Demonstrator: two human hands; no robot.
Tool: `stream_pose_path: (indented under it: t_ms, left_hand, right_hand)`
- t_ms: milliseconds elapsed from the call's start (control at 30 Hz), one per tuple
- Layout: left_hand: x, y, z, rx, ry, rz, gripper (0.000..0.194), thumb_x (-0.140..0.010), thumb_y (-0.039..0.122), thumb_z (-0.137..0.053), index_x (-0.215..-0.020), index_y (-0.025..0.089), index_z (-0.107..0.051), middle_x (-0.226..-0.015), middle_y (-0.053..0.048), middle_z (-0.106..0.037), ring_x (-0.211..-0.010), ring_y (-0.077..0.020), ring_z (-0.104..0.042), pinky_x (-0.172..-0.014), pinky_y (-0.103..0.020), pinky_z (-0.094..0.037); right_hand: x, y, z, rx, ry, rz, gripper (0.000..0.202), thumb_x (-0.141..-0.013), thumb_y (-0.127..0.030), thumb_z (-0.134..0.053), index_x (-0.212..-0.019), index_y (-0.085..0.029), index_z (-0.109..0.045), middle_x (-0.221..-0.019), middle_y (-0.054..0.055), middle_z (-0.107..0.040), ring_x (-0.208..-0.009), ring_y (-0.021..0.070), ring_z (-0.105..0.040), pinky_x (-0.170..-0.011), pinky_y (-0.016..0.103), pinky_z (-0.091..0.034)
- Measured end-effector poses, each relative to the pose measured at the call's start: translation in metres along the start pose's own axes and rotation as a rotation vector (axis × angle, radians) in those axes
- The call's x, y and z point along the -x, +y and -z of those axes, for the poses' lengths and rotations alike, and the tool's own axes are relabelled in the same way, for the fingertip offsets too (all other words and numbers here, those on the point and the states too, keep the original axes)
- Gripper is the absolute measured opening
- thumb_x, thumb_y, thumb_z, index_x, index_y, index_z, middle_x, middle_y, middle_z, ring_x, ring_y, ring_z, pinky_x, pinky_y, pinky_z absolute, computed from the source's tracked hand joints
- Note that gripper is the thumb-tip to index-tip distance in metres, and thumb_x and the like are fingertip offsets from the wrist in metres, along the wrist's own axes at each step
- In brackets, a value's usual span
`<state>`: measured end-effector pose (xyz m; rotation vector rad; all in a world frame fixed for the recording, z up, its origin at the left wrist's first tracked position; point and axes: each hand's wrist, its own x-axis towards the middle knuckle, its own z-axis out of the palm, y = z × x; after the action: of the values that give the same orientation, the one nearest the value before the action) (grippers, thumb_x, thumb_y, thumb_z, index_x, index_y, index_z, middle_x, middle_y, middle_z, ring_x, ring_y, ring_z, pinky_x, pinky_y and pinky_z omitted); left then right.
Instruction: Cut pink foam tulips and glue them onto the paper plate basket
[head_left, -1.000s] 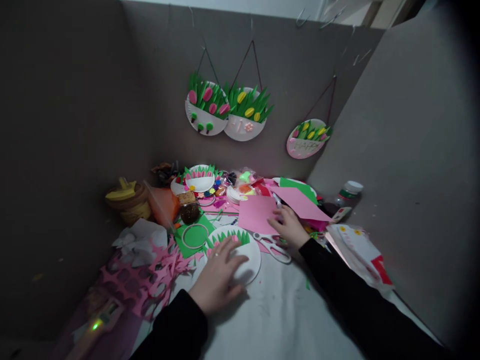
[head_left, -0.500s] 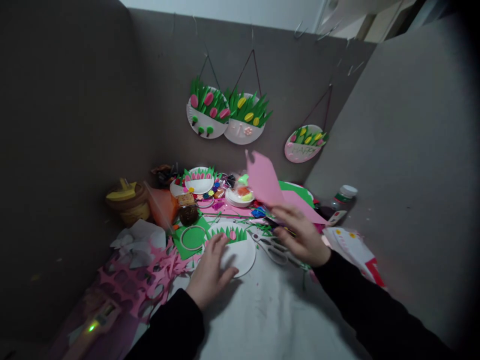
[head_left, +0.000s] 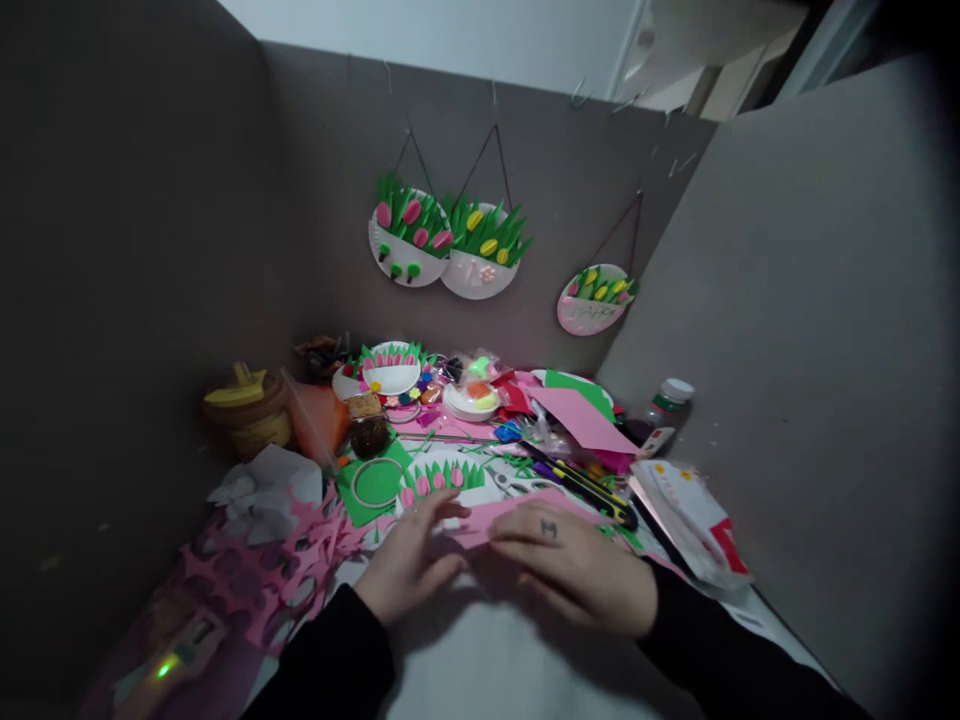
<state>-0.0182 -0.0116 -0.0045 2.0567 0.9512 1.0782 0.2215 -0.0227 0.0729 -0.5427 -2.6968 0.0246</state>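
While wearing black sleeves (head_left: 341, 655) above a white cloth (head_left: 480, 665), gripped a pink sheet (head_left: 480, 520) in the right hand (head_left: 577, 565), fingers close together. Had the left hand (head_left: 405, 562) spread, thumb apart from the curved fingers, at the left end of the sheet; could not tell touching from near there. Held the sheet low and slanting in front of a white paper plate (head_left: 489, 489) bearing green paper grass (head_left: 474, 477) and pink tulips (head_left: 440, 482), covering part of the plate. Saw pink cut-out scraps (head_left: 300, 560) heaped to the left, with crumpled white material (head_left: 266, 495) behind. Found scissors (head_left: 511, 485) beyond the sheet, partly hidden, and a black-and-yellow cutter (head_left: 589, 488) to the right, near a plastic packet (head_left: 686, 515). Beside the plate, on the left, had a pale ring (head_left: 353, 484) on green card (head_left: 379, 482). Farther back, noted a brown jar (head_left: 369, 436), a second pink sheet (head_left: 585, 420) lying partly over green, and a bottle (head_left: 663, 408) with a white cap (head_left: 678, 390). Lastly, on the grey wall (head_left: 322, 240), made out three hanging plates (head_left: 480, 282) with grass and tulips: two overlapping in view, one well apart on the right.
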Motion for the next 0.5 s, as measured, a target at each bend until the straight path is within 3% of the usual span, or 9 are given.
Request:
stream_pose_path:
  t_ms: [67,133,200,267,300,367,433,500]
  left_hand:
    - [0.001,0.001,-0.004,0.081,-0.009,0.026,0.064,-0.074,0.01,-0.057,-0.135,0.023,-0.043,-0.107,-0.009,-0.068,-0.098,-0.0198,-0.064,-0.088,-0.035,-0.049]
    - [-0.001,-0.001,-0.003,0.1,0.079,0.071,0.045,-0.074,0.009,-0.053,-0.117,0.022,-0.06,-0.098,-0.007,-0.071,-0.091,-0.0194,-0.065,-0.085,-0.035,-0.049]
    - [-0.003,-0.003,0.003,0.115,0.335,0.17,0.025,-0.074,0.014,-0.054,-0.094,0.019,-0.069,-0.089,-0.006,-0.071,-0.084,-0.0197,-0.064,-0.08,-0.033,-0.05]
    - [-0.007,-0.006,0.013,0.161,0.695,0.318,0.016,-0.076,0.024,-0.058,-0.086,0.016,-0.066,-0.077,-0.003,-0.067,-0.072,-0.0171,-0.061,-0.067,-0.028,-0.049]
    - [-0.008,-0.007,0.018,0.174,0.867,0.389,0.016,-0.077,0.029,-0.059,-0.085,0.015,-0.062,-0.071,0.0,-0.063,-0.064,-0.0145,-0.057,-0.06,-0.025,-0.047]
    - [-0.009,-0.009,0.026,0.145,1.117,0.479,0.02,-0.078,0.034,-0.059,-0.079,0.015,-0.056,-0.063,0.005,-0.053,-0.055,-0.0104,-0.049,-0.054,-0.022,-0.041]
    - [-0.008,-0.011,0.031,0.128,1.237,0.496,0.021,-0.079,0.036,-0.058,-0.076,0.016,-0.05,-0.062,0.007,-0.047,-0.054,-0.009,-0.044,-0.055,-0.022,-0.039]
    - [-0.007,-0.013,0.033,0.153,1.289,0.477,0.022,-0.08,0.036,-0.057,-0.074,0.017,-0.046,-0.063,0.007,-0.046,-0.056,-0.009,-0.044,-0.056,-0.022,-0.039]
  right_hand:
    - [0.0,-0.009,-0.008,0.044,0.001,0.029,0.042,-0.086,-0.014,-0.048,-0.128,-0.011,-0.045,-0.12,0.015,-0.06,-0.121,0.0235,-0.046,-0.099,0.044,-0.04]
    - [-0.001,-0.021,-0.021,0.16,0.068,0.011,0.049,-0.083,-0.014,-0.05,-0.132,-0.011,-0.042,-0.126,0.015,-0.057,-0.134,0.0283,-0.028,-0.106,0.051,-0.031]
    - [-0.002,-0.03,-0.038,0.261,0.177,0.007,0.053,-0.082,-0.016,-0.053,-0.134,-0.015,-0.042,-0.129,0.012,-0.054,-0.139,0.0295,-0.014,-0.11,0.053,-0.021]
    - [-0.006,-0.031,-0.057,0.264,0.195,0.087,0.054,-0.081,-0.015,-0.054,-0.134,-0.021,-0.042,-0.129,0.007,-0.055,-0.138,0.0232,-0.018,-0.114,0.045,-0.015]
    - [-0.009,-0.028,-0.065,0.214,0.137,0.091,0.056,-0.081,-0.017,-0.055,-0.135,-0.021,-0.041,-0.13,0.007,-0.054,-0.136,0.0219,-0.023,-0.113,0.042,-0.017]
    - [-0.018,-0.016,-0.078,0.079,-0.048,-0.076,0.068,-0.077,-0.027,-0.061,-0.139,-0.015,-0.035,-0.137,0.012,-0.047,-0.133,0.0262,-0.028,-0.11,0.043,-0.025]
    - [-0.028,0.001,-0.085,-0.004,-0.202,-0.275,0.086,-0.07,-0.037,-0.068,-0.141,-0.009,-0.029,-0.142,0.019,-0.037,-0.133,0.0336,-0.026,-0.108,0.048,-0.025]
    - [-0.036,0.017,-0.089,-0.039,-0.308,-0.369,0.088,-0.067,-0.04,-0.071,-0.14,-0.009,-0.032,-0.14,0.021,-0.038,-0.13,0.0371,-0.03,-0.107,0.052,-0.023]
